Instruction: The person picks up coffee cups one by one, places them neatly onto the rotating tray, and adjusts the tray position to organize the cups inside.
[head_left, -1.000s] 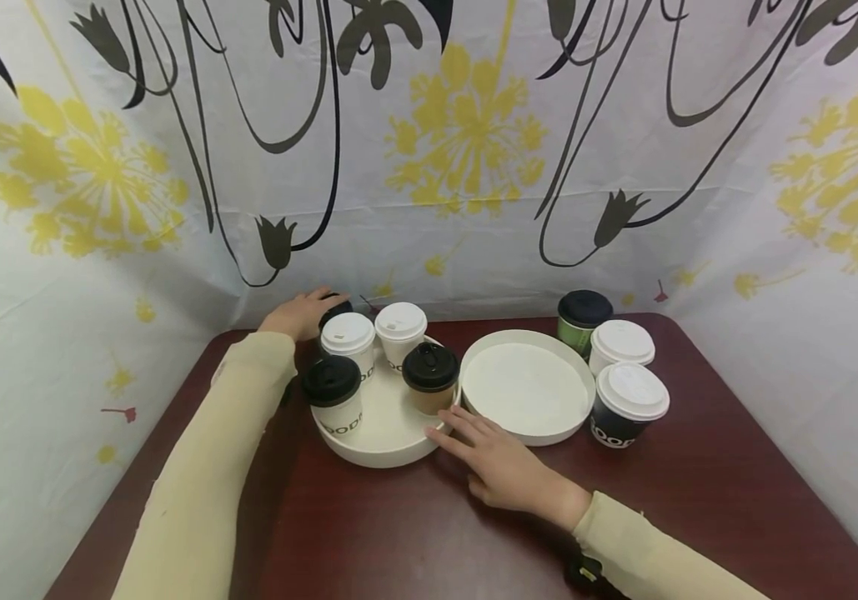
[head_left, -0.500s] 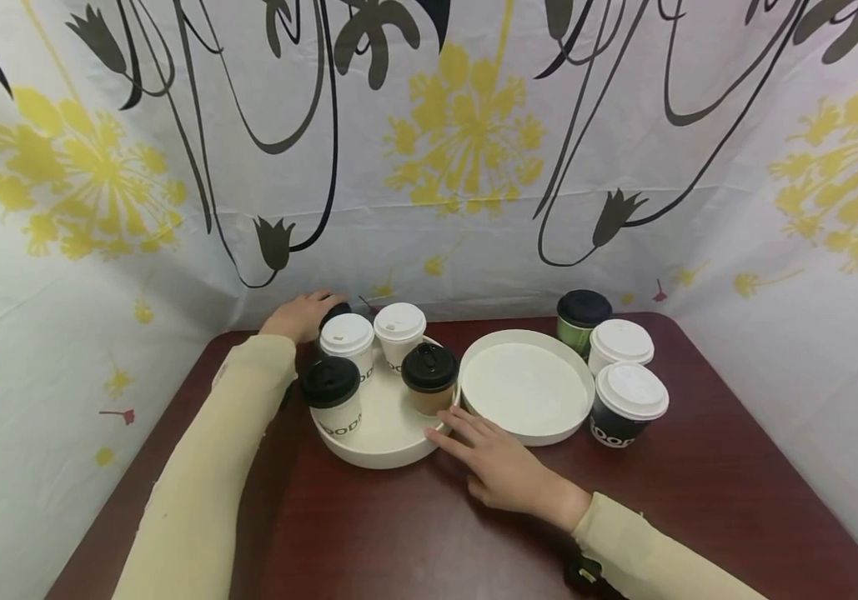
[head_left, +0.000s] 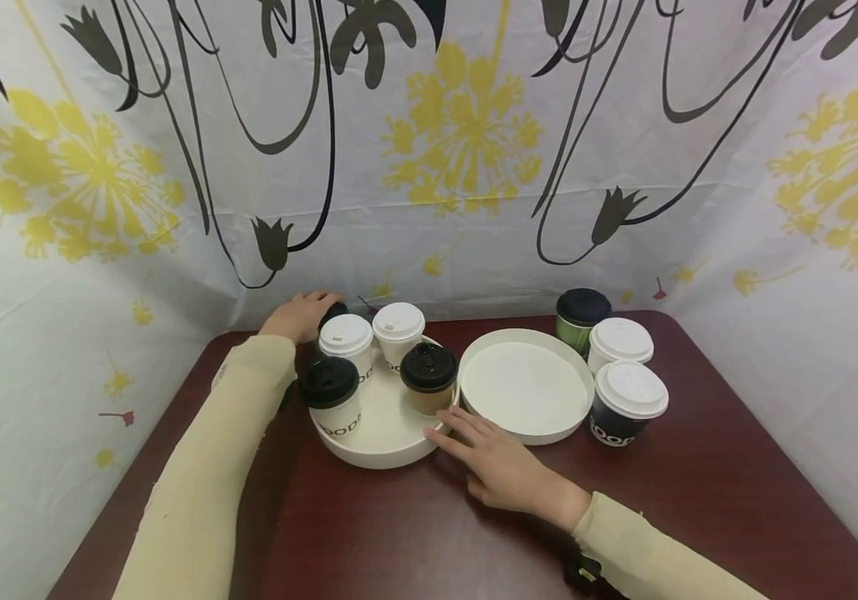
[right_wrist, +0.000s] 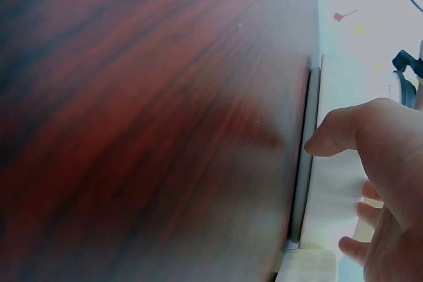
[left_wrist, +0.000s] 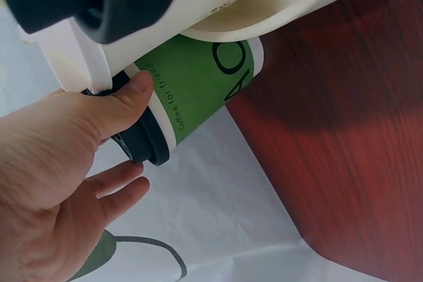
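Observation:
My left hand (head_left: 299, 317) reaches behind the left round white tray (head_left: 391, 408) at the back left of the table. In the left wrist view its thumb and fingers grip the black lid of a green paper coffee cup (left_wrist: 198, 84), which is beside the tray's outer wall. The head view shows little more than that lid, behind a white-lidded cup (head_left: 346, 342). My right hand (head_left: 507, 467) touches the same tray's front right rim with its fingers spread. Close to those fingertips is a brown cup with a black lid (head_left: 429, 379).
The left tray also bears a black-lidded white cup (head_left: 333, 398) and another white-lidded cup (head_left: 399, 333). Alongside is a second round tray (head_left: 529, 387). Right of it stand a green cup (head_left: 577, 321), a white cup (head_left: 620, 343) and a black cup (head_left: 627, 404). Patterned cloth (head_left: 474, 275) borders the table.

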A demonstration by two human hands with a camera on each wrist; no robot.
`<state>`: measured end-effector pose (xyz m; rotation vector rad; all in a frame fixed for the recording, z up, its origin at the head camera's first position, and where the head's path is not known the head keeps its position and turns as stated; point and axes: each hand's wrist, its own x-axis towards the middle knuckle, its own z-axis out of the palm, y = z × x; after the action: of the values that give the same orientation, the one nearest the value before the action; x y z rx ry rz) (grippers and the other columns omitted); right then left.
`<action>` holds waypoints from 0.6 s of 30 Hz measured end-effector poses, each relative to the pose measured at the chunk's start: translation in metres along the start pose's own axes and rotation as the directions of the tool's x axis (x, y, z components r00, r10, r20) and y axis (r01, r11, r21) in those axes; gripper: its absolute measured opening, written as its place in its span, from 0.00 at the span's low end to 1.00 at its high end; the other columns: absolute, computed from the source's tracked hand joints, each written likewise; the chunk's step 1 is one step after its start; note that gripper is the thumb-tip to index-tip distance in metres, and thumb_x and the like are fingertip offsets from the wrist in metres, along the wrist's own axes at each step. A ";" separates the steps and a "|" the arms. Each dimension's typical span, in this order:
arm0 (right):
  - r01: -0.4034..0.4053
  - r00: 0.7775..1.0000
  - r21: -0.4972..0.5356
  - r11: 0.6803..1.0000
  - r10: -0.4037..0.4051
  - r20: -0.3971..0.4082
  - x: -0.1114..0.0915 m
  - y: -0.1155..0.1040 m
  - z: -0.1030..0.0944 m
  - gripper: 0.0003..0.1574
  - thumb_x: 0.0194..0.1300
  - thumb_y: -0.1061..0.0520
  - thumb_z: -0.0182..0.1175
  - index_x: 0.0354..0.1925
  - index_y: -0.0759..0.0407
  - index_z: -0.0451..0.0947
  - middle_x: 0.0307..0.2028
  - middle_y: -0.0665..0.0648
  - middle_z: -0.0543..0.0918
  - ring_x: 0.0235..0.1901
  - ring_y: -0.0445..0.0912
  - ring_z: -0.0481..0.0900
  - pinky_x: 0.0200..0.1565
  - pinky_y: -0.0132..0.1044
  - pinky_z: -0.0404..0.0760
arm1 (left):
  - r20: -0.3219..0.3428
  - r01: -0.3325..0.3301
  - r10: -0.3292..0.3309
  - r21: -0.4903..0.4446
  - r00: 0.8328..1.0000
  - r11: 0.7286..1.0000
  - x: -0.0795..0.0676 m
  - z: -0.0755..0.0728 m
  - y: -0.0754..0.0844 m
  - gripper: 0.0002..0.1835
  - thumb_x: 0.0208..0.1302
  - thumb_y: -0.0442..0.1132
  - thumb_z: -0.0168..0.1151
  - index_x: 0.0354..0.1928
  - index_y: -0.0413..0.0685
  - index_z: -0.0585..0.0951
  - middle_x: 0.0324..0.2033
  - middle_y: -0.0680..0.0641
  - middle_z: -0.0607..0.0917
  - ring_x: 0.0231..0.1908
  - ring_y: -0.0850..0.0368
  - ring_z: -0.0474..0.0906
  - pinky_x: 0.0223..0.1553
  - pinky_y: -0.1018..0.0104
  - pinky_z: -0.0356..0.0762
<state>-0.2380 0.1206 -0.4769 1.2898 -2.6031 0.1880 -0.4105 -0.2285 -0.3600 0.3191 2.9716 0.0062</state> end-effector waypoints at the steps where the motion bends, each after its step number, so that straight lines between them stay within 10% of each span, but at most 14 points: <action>1: 0.002 1.000 0.001 1.000 -0.002 -0.004 0.000 0.000 0.000 0.59 0.50 0.60 0.67 0.77 0.44 0.54 0.75 0.60 0.60 0.75 0.56 0.59 0.71 0.52 0.66 | -0.001 -0.002 0.002 0.000 1.000 1.000 0.000 0.000 0.000 0.33 0.70 0.43 0.58 0.75 0.56 0.60 0.74 0.39 0.60 0.71 0.30 0.58 0.66 0.32 0.64; 18: -0.004 1.000 -0.004 1.000 0.004 0.001 0.000 -0.001 0.001 0.59 0.51 0.60 0.66 0.77 0.44 0.53 0.76 0.59 0.60 0.76 0.56 0.58 0.72 0.51 0.65 | 0.005 0.041 -0.041 -0.022 0.999 0.999 -0.002 0.001 -0.009 0.40 0.66 0.38 0.62 0.75 0.50 0.55 0.72 0.30 0.57 0.70 0.27 0.57 0.66 0.32 0.64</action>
<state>-0.2377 0.1199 -0.4776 1.2840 -2.6056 0.1824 -0.4099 -0.2380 -0.3611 0.2548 2.9703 0.0340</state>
